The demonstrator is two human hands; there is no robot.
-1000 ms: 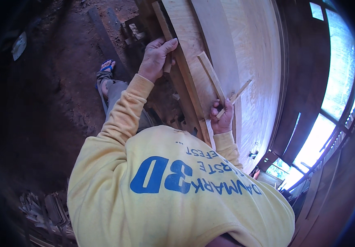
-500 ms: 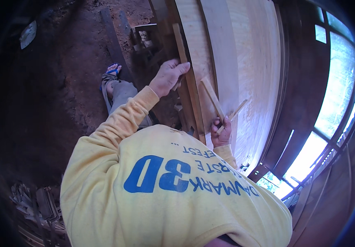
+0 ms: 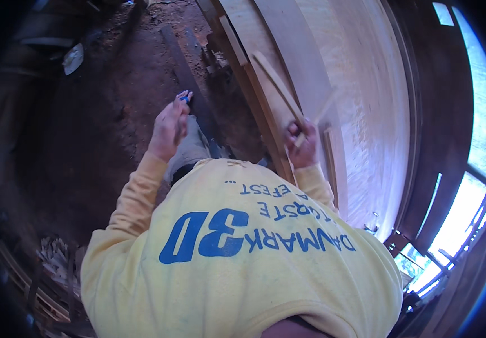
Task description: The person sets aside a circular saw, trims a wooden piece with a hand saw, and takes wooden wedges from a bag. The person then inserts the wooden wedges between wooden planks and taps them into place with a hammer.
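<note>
Two narrow, pale wood strips (image 3: 274, 79) cross in my right hand (image 3: 302, 138), whose fingers are curled round them at the face of a large plywood panel (image 3: 353, 84). My left hand (image 3: 170, 124) is off the panel, out to its left over my leg (image 3: 185, 146) and sandaled foot. Its fingers are bent and blurred; I cannot make out whether they hold anything. A short wooden piece (image 3: 232, 36) sits along the panel's left edge, above both hands. My yellow sleeves and shirt, printed in blue, fill the lower middle.
Reddish dirt floor (image 3: 119, 124) spreads to the left, with a long dark plank (image 3: 172, 48) and scraps near the panel. A heap of split wood (image 3: 54, 262) lies at the lower left. A dark timber wall (image 3: 434, 141) with bright openings curves along the right.
My left hand has left the wooden piece at the panel's edge and moved left and down. The strips in my right hand have shifted slightly, and my head's view has turned.
</note>
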